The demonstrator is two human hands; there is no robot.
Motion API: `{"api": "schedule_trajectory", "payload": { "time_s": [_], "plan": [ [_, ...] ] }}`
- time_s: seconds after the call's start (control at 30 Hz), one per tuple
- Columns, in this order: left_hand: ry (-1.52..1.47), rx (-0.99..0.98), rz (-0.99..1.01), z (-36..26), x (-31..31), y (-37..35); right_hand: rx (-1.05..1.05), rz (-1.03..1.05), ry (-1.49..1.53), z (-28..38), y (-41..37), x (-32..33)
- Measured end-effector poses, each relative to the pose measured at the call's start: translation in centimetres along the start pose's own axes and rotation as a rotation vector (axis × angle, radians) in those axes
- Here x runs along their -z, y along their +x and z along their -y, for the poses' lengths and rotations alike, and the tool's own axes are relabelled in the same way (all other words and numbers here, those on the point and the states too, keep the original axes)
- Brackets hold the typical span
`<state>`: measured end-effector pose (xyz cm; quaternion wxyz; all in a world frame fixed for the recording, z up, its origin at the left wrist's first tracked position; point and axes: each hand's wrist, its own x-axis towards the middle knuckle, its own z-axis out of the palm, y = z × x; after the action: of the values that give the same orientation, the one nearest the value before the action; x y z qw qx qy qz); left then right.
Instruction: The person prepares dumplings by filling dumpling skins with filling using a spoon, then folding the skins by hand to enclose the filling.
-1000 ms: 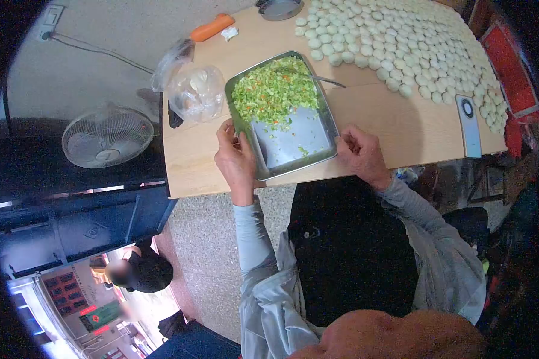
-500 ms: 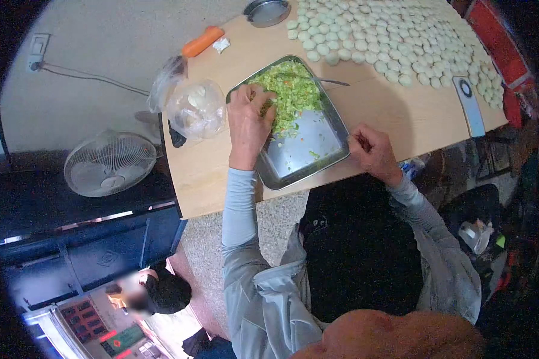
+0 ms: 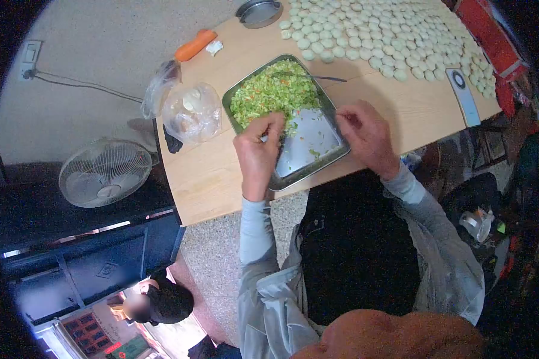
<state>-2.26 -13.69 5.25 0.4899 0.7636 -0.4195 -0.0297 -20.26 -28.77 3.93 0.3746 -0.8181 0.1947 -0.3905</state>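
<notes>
A rectangular metal tray (image 3: 305,178) holds chopped green vegetables (image 3: 269,93) with orange bits, heaped at its far end. The thin handle of a utensil (image 3: 329,78) sticks out over the tray's far right rim. Over the tray's near left side, my left hand (image 3: 259,149) has its thumb and fingers pinched at the vegetables' lower edge; anything between them is too small to name. My right hand (image 3: 368,137) is curled closed beside the right rim, its fingertips near the tray, and its contents are hidden.
Many small pale dough rounds (image 3: 389,36) cover the table's far right, near a phone-like object (image 3: 463,96). A round metal dish (image 3: 259,13), carrot (image 3: 196,45) and plastic bag (image 3: 191,113) lie beyond or left of the tray. A fan (image 3: 106,173) and a person (image 3: 169,299) are at left.
My left hand has moved from the vegetables' left side toward me and slightly right, uncovering more of them. My right hand has moved up and slightly left along the tray's right rim.
</notes>
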Motion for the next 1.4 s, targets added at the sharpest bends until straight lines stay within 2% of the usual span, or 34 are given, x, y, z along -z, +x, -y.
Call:
{"api": "schedule_trajectory", "payload": {
  "time_s": [0.07, 0.17, 0.27, 0.37, 0.47, 0.57, 0.67, 0.9, 1.07, 1.17, 1.27, 1.4],
  "plan": [
    [-0.094, 0.126, 0.025, -0.1, -0.7, -1.1, -0.007, 0.104, 0.077, 1.2, 0.8, -0.8],
    [-0.240, 0.215, 0.060, -0.5, -1.1, -1.4, 0.093, 0.117, 0.103, 0.4, 1.5, -3.2],
    [-0.237, 0.210, 0.068, 0.1, -1.1, -1.3, 0.106, 0.168, 0.034, 0.2, 1.6, -4.2],
    [-0.368, 0.360, 0.092, -0.8, -1.3, -1.6, 0.124, 0.187, -0.010, 0.3, 1.5, -4.0],
    [-0.278, 0.340, 0.133, -0.9, -1.3, -1.4, 0.108, 0.199, 0.026, 0.5, 1.5, -3.8],
    [-0.353, 0.336, 0.121, -0.6, -1.7, -1.6, 0.167, 0.161, 0.027, 0.0, 1.3, -4.2],
    [-0.384, 0.292, 0.120, -0.7, -1.9, -1.9, 0.154, 0.163, 0.000, 0.1, 1.2, -4.1],
    [-0.562, 0.339, 0.156, -0.6, -1.7, -1.8, 0.127, 0.204, 0.016, 0.0, 1.4, -4.0],
    [-0.564, 0.326, 0.153, -0.5, -1.6, -1.9, 0.195, 0.220, 0.039, -0.4, 1.2, -3.9],
    [-0.466, 0.319, 0.118, -0.7, -1.6, -1.7, 0.272, 0.298, 0.028, -0.8, 1.4, -3.6],
    [-0.521, 0.354, 0.129, -1.2, -1.4, -1.7, 0.166, 0.234, 0.097, -0.3, 1.2, -3.6],
    [-0.581, 0.379, 0.142, -1.1, -1.2, -1.9, 0.147, 0.254, 0.086, -0.3, 1.1, -3.6]
  ]
}}
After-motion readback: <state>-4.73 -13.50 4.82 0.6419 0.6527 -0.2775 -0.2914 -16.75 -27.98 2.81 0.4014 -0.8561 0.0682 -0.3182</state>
